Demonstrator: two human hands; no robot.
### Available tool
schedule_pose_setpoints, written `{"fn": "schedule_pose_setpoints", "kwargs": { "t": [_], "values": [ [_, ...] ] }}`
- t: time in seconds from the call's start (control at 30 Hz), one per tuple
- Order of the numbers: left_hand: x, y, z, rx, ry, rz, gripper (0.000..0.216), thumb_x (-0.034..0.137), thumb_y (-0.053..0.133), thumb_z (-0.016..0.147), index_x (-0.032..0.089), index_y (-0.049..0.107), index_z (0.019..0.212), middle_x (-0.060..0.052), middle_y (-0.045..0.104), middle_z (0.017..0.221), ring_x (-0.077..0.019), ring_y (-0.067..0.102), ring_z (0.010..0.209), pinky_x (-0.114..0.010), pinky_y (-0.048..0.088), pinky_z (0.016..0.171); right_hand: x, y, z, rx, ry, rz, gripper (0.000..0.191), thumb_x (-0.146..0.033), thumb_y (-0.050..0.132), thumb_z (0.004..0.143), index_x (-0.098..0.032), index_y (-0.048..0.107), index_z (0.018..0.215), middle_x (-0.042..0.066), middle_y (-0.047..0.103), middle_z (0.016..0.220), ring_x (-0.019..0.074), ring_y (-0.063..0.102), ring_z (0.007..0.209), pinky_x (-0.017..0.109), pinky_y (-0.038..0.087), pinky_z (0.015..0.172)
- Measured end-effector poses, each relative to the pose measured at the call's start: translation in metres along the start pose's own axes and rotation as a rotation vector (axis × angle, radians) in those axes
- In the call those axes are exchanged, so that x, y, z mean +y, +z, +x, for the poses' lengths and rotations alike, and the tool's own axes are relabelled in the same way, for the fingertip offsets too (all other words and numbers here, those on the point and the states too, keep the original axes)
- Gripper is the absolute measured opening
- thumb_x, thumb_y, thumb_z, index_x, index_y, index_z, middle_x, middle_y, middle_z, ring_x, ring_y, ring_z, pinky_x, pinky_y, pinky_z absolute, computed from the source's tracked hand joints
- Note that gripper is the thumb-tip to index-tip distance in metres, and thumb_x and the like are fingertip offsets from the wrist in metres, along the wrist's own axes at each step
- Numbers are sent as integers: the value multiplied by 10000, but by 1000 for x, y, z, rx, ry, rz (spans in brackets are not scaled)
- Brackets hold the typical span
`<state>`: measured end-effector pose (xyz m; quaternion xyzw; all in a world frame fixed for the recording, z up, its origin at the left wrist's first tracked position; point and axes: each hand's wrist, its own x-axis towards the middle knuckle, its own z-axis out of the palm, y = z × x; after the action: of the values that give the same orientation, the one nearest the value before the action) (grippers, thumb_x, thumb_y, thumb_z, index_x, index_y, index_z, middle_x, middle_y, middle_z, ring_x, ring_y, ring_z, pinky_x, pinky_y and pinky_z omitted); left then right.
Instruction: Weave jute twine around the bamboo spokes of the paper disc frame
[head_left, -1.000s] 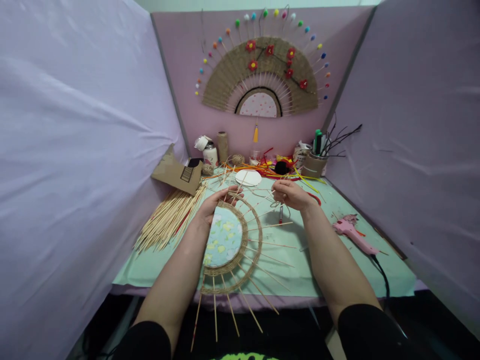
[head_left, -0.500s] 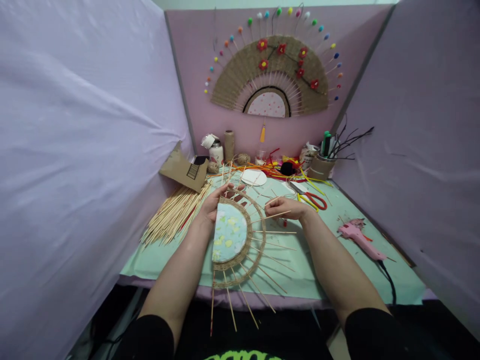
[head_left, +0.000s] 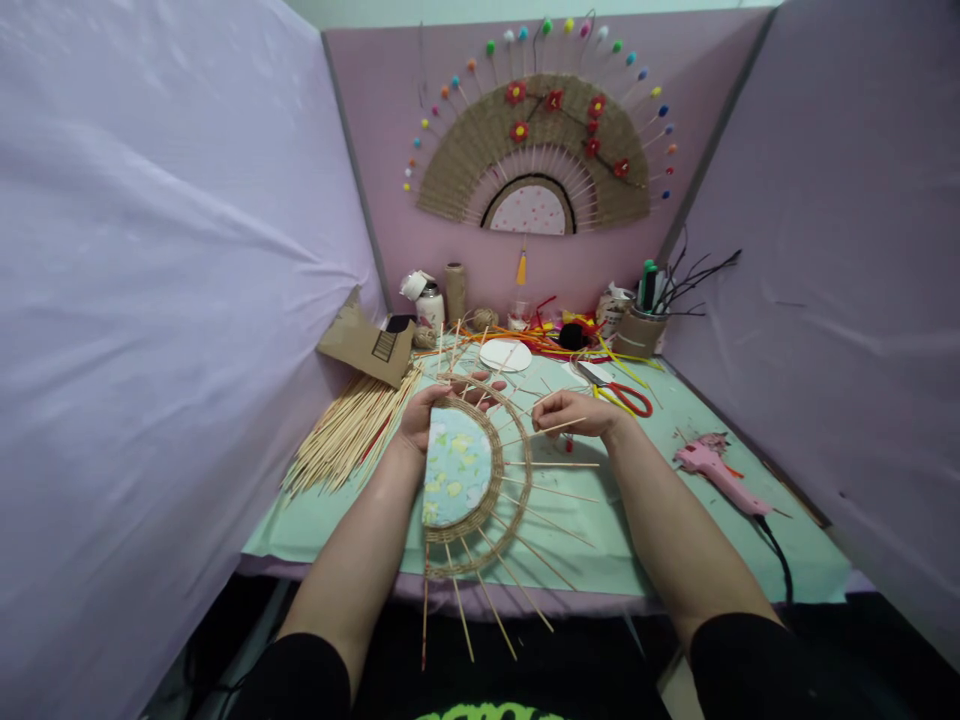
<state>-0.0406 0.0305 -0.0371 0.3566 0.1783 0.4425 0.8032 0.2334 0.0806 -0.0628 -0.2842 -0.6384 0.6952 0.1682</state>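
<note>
A half-round fan frame [head_left: 459, 465] is held upright over the table, its blue-green floral centre edged with wound twine and thin wooden sticks fanning out to the right. My left hand [head_left: 431, 410] grips its upper straight edge, with fingers spread behind the sticks. A second twine band [head_left: 527, 470] runs in an arc across the sticks. My right hand [head_left: 559, 412] is closed in a pinch beside the upper right sticks. Whatever lies between those fingertips is too small to make out; twine may be there.
Loose wooden sticks [head_left: 349, 430] lie at the left beneath a cardboard piece [head_left: 367, 340]. Red-handled scissors [head_left: 630, 398] and a pink glue gun [head_left: 720, 475] with a cord lie right. Jars, twine rolls and pipe cleaners line the back. A finished fan [head_left: 532, 150] hangs on the wall.
The camera view has shifted slightly. My left hand and the fan frame have tilted a little; my right hand stays pinched close to the upper sticks.
</note>
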Motion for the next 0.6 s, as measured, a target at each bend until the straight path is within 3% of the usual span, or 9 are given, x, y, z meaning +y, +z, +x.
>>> {"fn": "schedule_pose_setpoints", "kwargs": {
  "t": [0.27,0.47,0.6],
  "values": [
    [-1,-4,-1,12,51,-72,578,220,506,750,93,514,1314,-182,609,1284,-293,557,1220,-389,443,970,-5,-11,-18,128,-50,38,311,-337,836,623,-121,649,748,-14,571,629,43,389,497,210,274,469],
    [-2,-4,0,24,33,-80,607,212,515,727,96,510,1323,-167,647,1221,-304,592,1174,-397,456,950,-21,-10,-24,434,-383,221,288,-404,774,712,-163,617,725,-61,393,530,51,304,470,222,216,466],
    [-2,-5,1,49,29,-74,582,190,505,718,95,540,1291,-164,659,1196,-297,614,1140,-386,489,906,-29,-3,-27,462,-492,226,249,-380,764,727,-175,622,739,-62,375,520,60,297,476,234,217,487]
  ]
}}
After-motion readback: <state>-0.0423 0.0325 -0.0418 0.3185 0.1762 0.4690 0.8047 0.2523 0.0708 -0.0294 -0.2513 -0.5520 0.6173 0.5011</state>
